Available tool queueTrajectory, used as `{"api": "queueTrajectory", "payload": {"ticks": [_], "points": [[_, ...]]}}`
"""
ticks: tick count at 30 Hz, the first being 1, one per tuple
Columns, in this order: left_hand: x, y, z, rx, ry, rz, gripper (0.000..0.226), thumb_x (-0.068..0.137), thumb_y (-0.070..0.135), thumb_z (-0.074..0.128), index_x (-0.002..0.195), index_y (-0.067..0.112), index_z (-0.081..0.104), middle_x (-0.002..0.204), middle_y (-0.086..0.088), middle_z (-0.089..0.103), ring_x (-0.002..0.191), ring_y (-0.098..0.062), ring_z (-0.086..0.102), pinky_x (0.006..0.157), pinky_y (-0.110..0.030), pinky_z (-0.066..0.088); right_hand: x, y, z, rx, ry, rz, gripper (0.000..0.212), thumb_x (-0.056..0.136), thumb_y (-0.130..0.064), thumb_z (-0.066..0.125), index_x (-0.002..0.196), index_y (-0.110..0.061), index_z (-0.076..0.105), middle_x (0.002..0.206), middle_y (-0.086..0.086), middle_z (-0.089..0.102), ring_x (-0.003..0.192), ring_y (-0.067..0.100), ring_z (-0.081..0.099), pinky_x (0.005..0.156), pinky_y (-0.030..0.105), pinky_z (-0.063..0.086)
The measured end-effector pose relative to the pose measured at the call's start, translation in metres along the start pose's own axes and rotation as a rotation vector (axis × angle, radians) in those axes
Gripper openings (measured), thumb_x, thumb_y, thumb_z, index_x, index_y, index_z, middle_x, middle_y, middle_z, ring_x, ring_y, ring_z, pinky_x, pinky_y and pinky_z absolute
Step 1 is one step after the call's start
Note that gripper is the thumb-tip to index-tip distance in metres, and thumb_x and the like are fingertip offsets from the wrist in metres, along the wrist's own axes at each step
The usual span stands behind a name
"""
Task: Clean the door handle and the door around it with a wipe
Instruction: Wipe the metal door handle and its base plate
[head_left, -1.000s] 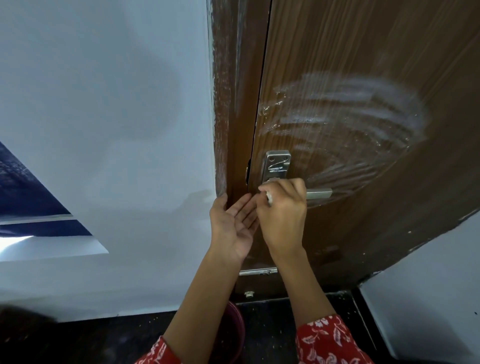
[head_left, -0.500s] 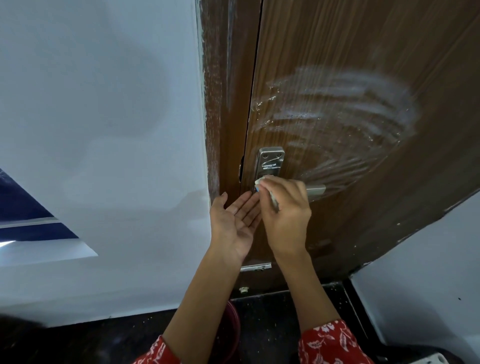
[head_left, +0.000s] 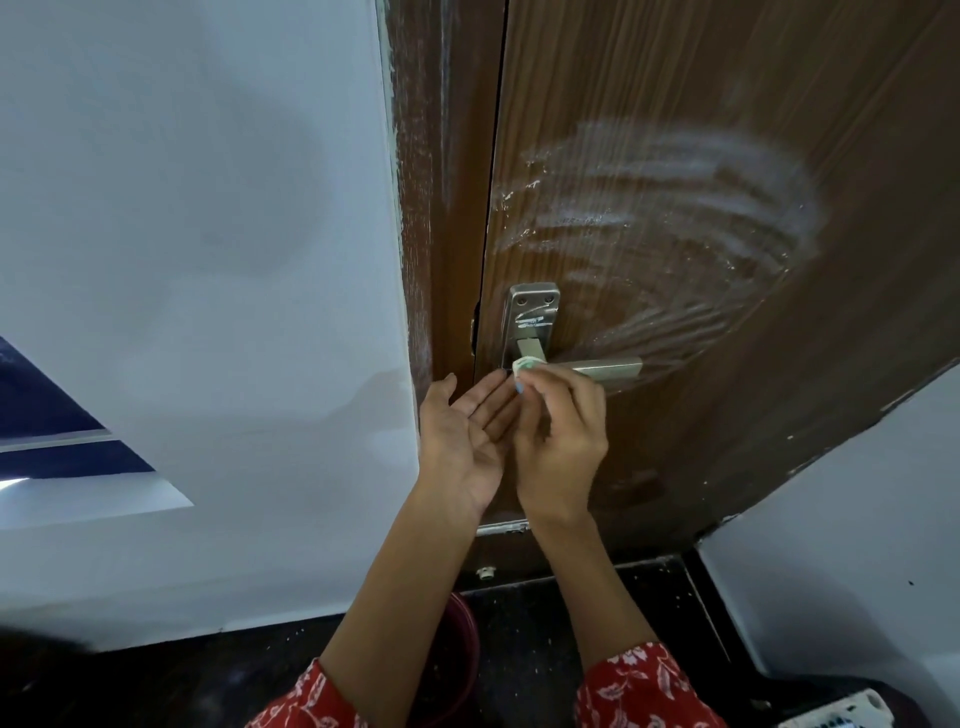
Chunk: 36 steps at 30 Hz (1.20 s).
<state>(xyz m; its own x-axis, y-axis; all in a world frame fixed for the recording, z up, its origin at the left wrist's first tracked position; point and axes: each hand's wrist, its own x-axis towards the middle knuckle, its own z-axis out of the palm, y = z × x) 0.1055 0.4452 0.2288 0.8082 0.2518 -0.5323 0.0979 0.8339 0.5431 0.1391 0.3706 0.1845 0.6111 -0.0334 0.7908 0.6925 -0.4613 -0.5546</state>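
Note:
A brown wooden door (head_left: 675, 104) carries a metal lever handle (head_left: 613, 368) on a steel backplate (head_left: 532, 312). White smear streaks (head_left: 665, 208) arc over the door above the handle. My right hand (head_left: 563, 436) pinches a small folded wipe (head_left: 525, 364) and presses it to the base of the lever where it joins the plate. My left hand (head_left: 465, 436) is held flat, palm up and fingers apart, just left of and below the wipe, beside the door edge. It holds nothing.
The brown door frame (head_left: 426, 208) with whitish marks stands left of the door, then a white wall (head_left: 197, 260). Another white wall (head_left: 857, 545) is at the lower right. The floor is dark (head_left: 545, 649), with a dark red bucket (head_left: 457, 654) under my arms.
My right hand has slid the wipe up and left from under the lever to the handle's base, uncovering more of the lever. My left hand stays flat below it.

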Motion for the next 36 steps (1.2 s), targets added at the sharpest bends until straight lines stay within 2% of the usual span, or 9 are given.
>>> {"api": "queueTrajectory", "payload": {"ticks": [2,4,10,13,17,20,24,29,36], "points": [[-0.001,0.000,-0.001,0.002,-0.012,0.007,0.052,0.098,0.040,0.032,0.118,0.001,0.061,0.106,-0.016,0.071,0.100,-0.026,0.066,0.093,-0.035,0.048,0.002,0.009,-0.006,-0.027,-0.001,-0.045,0.013,0.082,0.001,0.066,0.095,0.000,0.070,0.096,0.011,0.066,0.090,0.018,0.060,0.080,0.021,0.050],[-0.003,0.000,-0.003,0.010,-0.041,0.022,0.053,0.099,0.041,0.031,0.120,0.002,0.060,0.113,-0.016,0.068,0.106,-0.026,0.064,0.100,-0.036,0.043,0.005,0.015,-0.015,-0.011,0.085,0.078,0.014,0.084,-0.001,0.063,0.098,0.000,0.068,0.099,0.012,0.063,0.092,0.012,0.060,0.081,0.016,0.049],[-0.008,0.000,-0.003,0.132,-0.113,0.133,0.053,0.099,0.043,0.028,0.123,0.007,0.058,0.121,-0.010,0.065,0.111,-0.021,0.062,0.107,-0.034,0.039,0.021,-0.007,-0.009,0.419,0.432,0.921,0.015,0.091,-0.007,0.056,0.104,-0.013,0.057,0.104,0.001,0.058,0.087,0.001,0.058,0.071,0.011,0.046],[-0.009,-0.001,0.000,0.219,-0.092,0.184,0.054,0.099,0.044,0.028,0.122,0.008,0.060,0.121,-0.008,0.066,0.112,-0.018,0.061,0.107,-0.034,0.037,0.023,-0.023,-0.003,0.750,0.400,1.278,0.016,0.093,-0.001,0.050,0.101,-0.015,0.054,0.104,0.004,0.059,0.090,0.008,0.059,0.074,0.018,0.048],[-0.007,-0.002,0.001,0.257,-0.049,0.212,0.052,0.098,0.045,0.030,0.112,0.010,0.065,0.112,-0.006,0.070,0.111,-0.019,0.062,0.109,-0.036,0.035,0.027,-0.031,-0.014,1.033,0.209,1.523,0.021,0.092,0.004,0.050,0.111,-0.003,0.057,0.103,0.013,0.063,0.092,0.018,0.064,0.076,0.026,0.053],[-0.006,-0.003,0.002,0.238,-0.049,0.206,0.053,0.098,0.045,0.029,0.115,0.009,0.064,0.114,-0.007,0.069,0.110,-0.019,0.062,0.110,-0.036,0.035,0.037,-0.019,-0.031,1.142,0.183,1.610,0.022,0.091,0.003,0.050,0.112,-0.001,0.055,0.103,0.014,0.062,0.090,0.019,0.063,0.071,0.030,0.053],[-0.007,-0.005,0.002,0.199,-0.083,0.178,0.054,0.099,0.045,0.027,0.121,0.008,0.060,0.119,-0.008,0.067,0.111,-0.019,0.062,0.110,-0.037,0.035,0.043,-0.006,-0.039,1.072,0.272,1.579,0.019,0.090,0.000,0.054,0.108,-0.006,0.058,0.103,0.013,0.064,0.092,0.019,0.064,0.078,0.031,0.053],[-0.006,-0.004,0.002,0.152,-0.065,0.158,0.055,0.098,0.045,0.030,0.118,0.006,0.062,0.115,-0.011,0.068,0.110,-0.022,0.062,0.109,-0.038,0.037,0.030,-0.017,-0.031,1.075,0.029,1.627,0.024,0.089,-0.003,0.056,0.112,-0.009,0.060,0.107,0.013,0.065,0.096,0.019,0.063,0.077,0.027,0.051],[-0.010,-0.005,-0.002,0.119,-0.120,0.141,0.055,0.098,0.045,0.029,0.122,0.005,0.059,0.120,-0.011,0.066,0.110,-0.021,0.063,0.106,-0.035,0.039,0.045,-0.006,-0.044,1.177,0.264,1.595,0.032,0.091,0.000,0.051,0.122,-0.006,0.054,0.100,0.009,0.061,0.090,0.015,0.061,0.070,0.027,0.051]]}}
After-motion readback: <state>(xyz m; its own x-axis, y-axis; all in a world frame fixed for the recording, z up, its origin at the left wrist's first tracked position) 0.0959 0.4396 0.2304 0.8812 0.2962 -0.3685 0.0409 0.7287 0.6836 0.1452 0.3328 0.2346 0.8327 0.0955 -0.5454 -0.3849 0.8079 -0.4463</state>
